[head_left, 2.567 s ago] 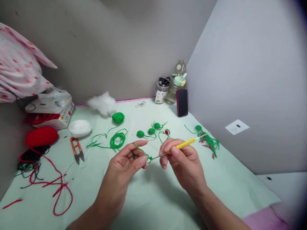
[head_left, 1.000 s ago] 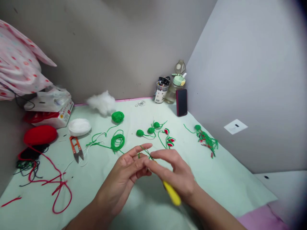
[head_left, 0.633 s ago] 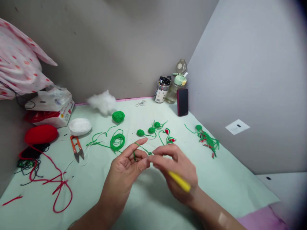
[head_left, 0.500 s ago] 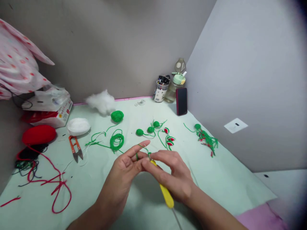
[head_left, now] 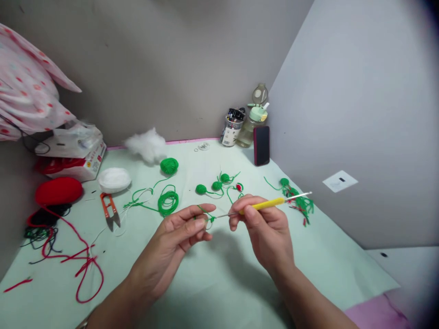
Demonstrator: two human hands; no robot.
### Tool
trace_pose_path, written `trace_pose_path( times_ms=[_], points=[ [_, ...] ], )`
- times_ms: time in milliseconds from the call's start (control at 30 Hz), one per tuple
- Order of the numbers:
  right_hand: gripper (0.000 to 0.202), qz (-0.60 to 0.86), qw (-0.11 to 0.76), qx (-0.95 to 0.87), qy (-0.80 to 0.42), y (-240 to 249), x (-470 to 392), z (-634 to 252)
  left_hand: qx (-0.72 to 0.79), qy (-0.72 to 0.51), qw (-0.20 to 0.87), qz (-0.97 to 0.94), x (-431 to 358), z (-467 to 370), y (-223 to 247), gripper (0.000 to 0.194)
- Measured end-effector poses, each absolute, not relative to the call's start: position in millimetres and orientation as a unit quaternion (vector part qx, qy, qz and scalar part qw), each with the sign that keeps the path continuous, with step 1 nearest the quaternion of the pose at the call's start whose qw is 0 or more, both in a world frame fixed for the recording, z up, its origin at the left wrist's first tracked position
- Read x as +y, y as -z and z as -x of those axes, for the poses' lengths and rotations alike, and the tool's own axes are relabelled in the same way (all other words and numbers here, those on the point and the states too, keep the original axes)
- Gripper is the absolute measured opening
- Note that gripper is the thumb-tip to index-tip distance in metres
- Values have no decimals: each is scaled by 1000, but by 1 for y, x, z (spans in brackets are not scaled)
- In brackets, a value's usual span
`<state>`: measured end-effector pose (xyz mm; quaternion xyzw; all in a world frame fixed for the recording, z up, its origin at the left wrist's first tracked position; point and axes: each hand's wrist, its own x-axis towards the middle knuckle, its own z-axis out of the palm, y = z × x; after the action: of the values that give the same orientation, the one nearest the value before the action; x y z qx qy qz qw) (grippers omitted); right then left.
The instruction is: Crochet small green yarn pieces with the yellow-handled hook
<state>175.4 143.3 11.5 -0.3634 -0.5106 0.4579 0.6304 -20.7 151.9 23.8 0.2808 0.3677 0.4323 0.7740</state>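
Observation:
My right hand [head_left: 265, 226] grips a crochet hook [head_left: 262, 205] by its yellow handle. The hook lies nearly level, and its thin left end reaches the green yarn [head_left: 212, 220] at my left fingertips. Thumb and fingers of my left hand [head_left: 181, 233] pinch this yarn, which also runs over the raised index finger. A small pale loop, perhaps a ring, shows just below the stitches; its kind is hard to make out. Beyond the hands lie small green crocheted balls [head_left: 216, 186], a red and green crocheted piece [head_left: 239, 187] and a coil of green yarn [head_left: 168, 203].
On the left are orange thread snips [head_left: 110, 212], white yarn [head_left: 114, 179], red yarn [head_left: 59, 191] and loose red strands. White stuffing [head_left: 147, 145] and a green yarn ball [head_left: 169, 166] sit farther back. A phone [head_left: 261, 145], bottle [head_left: 247, 132] and pen cup [head_left: 230, 131] stand by the wall.
My right hand has moved right and turned, swinging the hook from steeply slanted to nearly level. The left hand has stayed about in place, its thumb now pressed nearer the yarn.

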Motion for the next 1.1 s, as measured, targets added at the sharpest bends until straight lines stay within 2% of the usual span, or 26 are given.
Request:
trace_pose_path(
  times_ms=[200, 400, 533, 600, 667, 767, 833, 900, 1000, 1100],
  points=[
    [18, 336, 612, -498, -515, -18, 146, -175, 375, -439, 757, -304, 148, 19, -23, 20],
    [14, 343, 583, -624, -391, -13, 140, -170, 370, -419, 745, -364, 140, 13, -16, 28],
    [19, 335, 587, -556, -484, -12, 142, -173, 366, -414, 767, -325, 142, 16, -21, 30],
    [23, 336, 585, -558, -484, -13, 141, -174, 362, -412, 780, -302, 143, 17, -23, 31],
    [21, 345, 584, -620, -394, -15, 138, -174, 365, -420, 779, -290, 143, 17, -24, 32],
    [25, 346, 519, -757, -197, -12, 132, -174, 376, -446, 761, -285, 141, 14, -21, 34],
    [35, 338, 473, -802, -132, -7, 129, -173, 375, -447, 766, -272, 139, 12, -20, 39],
    [42, 339, 474, -805, -116, -3, 128, -173, 361, -433, 787, -252, 138, 11, -19, 41],
    [36, 348, 525, -762, -147, -6, 129, -173, 348, -414, 807, -237, 140, 12, -21, 35],
    [22, 350, 595, -662, -291, -13, 135, -174, 370, -431, 781, -260, 142, 14, -23, 30]
  ],
)
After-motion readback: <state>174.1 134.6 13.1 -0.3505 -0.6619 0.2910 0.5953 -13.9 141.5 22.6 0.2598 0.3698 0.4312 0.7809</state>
